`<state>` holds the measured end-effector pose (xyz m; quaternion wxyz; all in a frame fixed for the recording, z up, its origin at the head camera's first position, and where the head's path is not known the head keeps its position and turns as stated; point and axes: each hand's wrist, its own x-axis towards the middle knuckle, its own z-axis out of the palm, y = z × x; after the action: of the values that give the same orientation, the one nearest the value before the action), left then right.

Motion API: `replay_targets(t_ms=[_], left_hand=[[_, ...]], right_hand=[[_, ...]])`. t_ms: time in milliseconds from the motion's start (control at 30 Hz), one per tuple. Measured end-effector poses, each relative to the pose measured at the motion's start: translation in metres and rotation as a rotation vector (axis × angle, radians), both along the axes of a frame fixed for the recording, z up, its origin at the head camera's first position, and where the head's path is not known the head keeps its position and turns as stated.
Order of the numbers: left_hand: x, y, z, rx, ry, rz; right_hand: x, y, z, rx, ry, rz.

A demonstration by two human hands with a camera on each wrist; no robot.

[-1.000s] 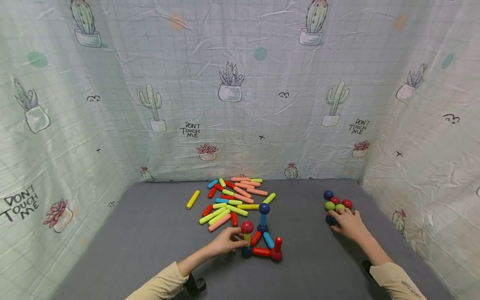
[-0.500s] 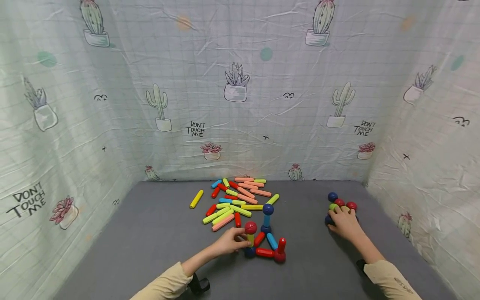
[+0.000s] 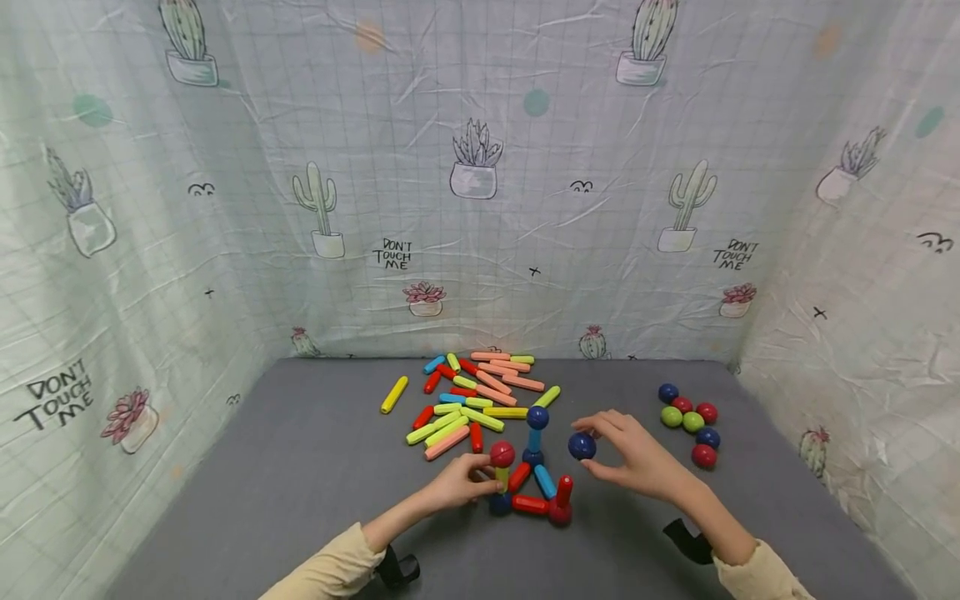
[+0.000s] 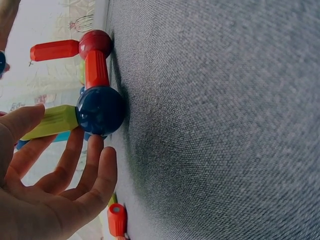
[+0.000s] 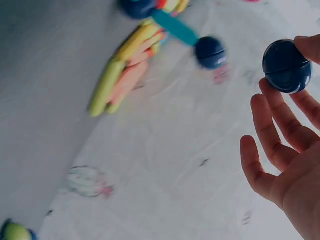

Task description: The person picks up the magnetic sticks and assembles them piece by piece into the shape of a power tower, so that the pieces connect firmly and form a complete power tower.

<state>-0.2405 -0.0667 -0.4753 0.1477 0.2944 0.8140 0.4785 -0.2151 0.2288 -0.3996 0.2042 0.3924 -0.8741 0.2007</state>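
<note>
My left hand (image 3: pixel 459 482) pinches the upright yellow-green rod (image 4: pixel 54 121) of a small frame of rods and balls. That rod joins a blue ball (image 4: pixel 101 111) at the table to a red ball (image 3: pixel 502 454) on top. Red rods (image 3: pixel 531 505) and a blue rod (image 3: pixel 545 482) link the base's corners. At the back corner a blue upright carries a blue ball (image 3: pixel 537 417); at the right corner a bare red rod (image 3: pixel 564 491) stands on a red ball (image 3: pixel 559 512). To the right, my right hand (image 3: pixel 637 454) holds a loose blue ball (image 5: pixel 287 66) between thumb and fingertips, raised beside the frame.
Several loose rods (image 3: pixel 491 414) in red, yellow, blue and salmon lie in a pile behind the frame. At the right, a cluster of red, green and blue balls (image 3: pixel 693 422) rests on the grey table (image 3: pixel 300 483). A cactus-print curtain (image 3: pixel 375 167) encloses the back and sides.
My right hand has come away from the ball cluster and moved left toward the frame, carrying a blue ball. The left hand keeps its grip on the yellow-green rod.
</note>
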Motion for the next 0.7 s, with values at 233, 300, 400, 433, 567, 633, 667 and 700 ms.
replay_targets(t_ms=[233, 300, 400, 433, 567, 633, 667, 700], left_hand=[[0.0, 0.001, 0.0, -0.005, -0.009, 0.007], [0.0, 0.0, 0.0, -0.004, -0.013, 0.008], [0.0, -0.001, 0.001, -0.01, -0.016, -0.001], [0.0, -0.002, 0.001, -0.016, -0.01, -0.007], [-0.006, -0.01, 0.006, -0.055, 0.05, -0.019], [-0.012, -0.016, 0.009, -0.105, 0.147, 0.016], [-0.015, -0.018, 0.01, -0.144, 0.209, 0.053], [-0.019, -0.021, 0.01, -0.208, 0.289, 0.108]], right_hand=[[0.006, -0.014, -0.009, 0.134, -0.1, 0.023], [0.005, -0.015, -0.014, 0.149, -0.129, 0.026], [0.004, -0.015, -0.018, 0.129, -0.154, 0.026], [0.004, -0.015, -0.019, 0.124, -0.161, 0.023], [0.005, -0.014, -0.02, 0.135, -0.193, 0.017], [0.005, -0.013, -0.019, 0.14, -0.204, 0.01], [0.005, -0.013, -0.018, 0.14, -0.205, 0.007], [0.005, -0.013, -0.017, 0.141, -0.209, 0.002]])
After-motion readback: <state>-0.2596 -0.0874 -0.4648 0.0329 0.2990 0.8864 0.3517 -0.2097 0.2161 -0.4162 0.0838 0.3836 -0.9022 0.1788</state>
